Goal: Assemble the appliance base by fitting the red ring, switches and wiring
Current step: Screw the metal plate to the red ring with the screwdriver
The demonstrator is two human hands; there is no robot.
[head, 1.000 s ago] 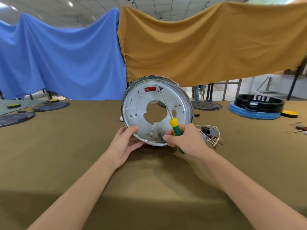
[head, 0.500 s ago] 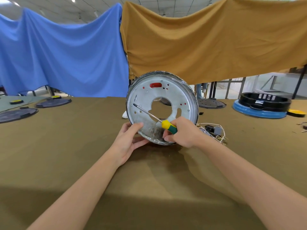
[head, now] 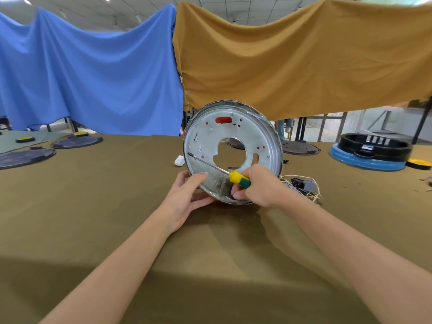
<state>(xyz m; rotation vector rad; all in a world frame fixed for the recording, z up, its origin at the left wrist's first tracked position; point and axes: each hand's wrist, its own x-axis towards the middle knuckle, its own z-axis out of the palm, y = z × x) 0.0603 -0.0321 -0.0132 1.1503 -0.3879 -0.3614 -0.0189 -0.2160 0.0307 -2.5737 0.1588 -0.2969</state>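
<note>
Head view: the round silver metal appliance base plate [head: 232, 153] stands on edge on the olive-cloth tabletop [head: 93, 206], inner face toward the camera, w/ red ring material showing through the slot near the top and a few small holes.

Change vs approx 1 s ago: the yellow-and-green-handled screwdriver [head: 218, 168] pointed up toward the red slot at the plate's top; now the shaft lies nearly flat across the face, tip at the left rim near a screw hole. The plate also looks turned a bit, red slot now closer to top centre. My read: one fastener at the top is dealt with and the person is moving on to a hole on the left, so the ring fixing is mid-way; switches and wiring not yet fitted.

Grip: right hand [head: 256, 185] is clenched round the screwdriver handle, low and right of the plate's centre hole, its fingers also touching the lower rim. Left hand [head: 184, 195] grasps the lower-left rim, thumb on the inner face, fingers behind, steadying the plate upright.

The bundle of white wires with small black and grey switch parts [head: 301, 185] lies on the tabletop just right of the right hand, behind the wrist, untouched. A small white object [head: 179, 160] sits just left of the plate.
</note>
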